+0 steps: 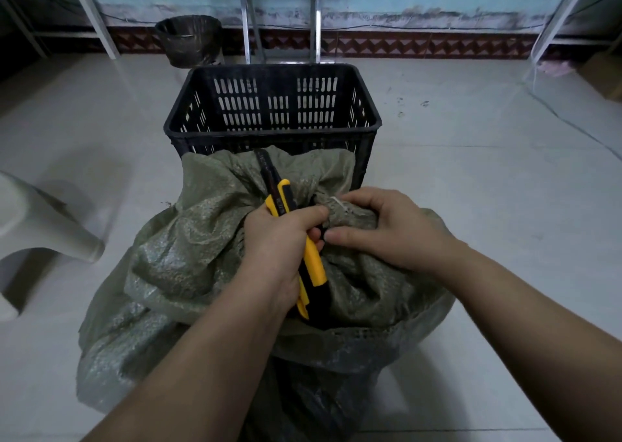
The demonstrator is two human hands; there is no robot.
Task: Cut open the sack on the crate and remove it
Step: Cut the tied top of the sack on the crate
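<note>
Pale floor tiles (471, 206) all round, a white stool (40, 226) off to my left. Green woven sack (175, 263) draped over the near crate (363, 335). My left hand (279, 239) is fisted on the yellow utility knife (313, 263), blade end forward, while my right hand (387, 229) pinches the tied neck (346, 211) taut, likely so the cut lands clean. Empty black crate (272, 105) waits beyond.
</note>
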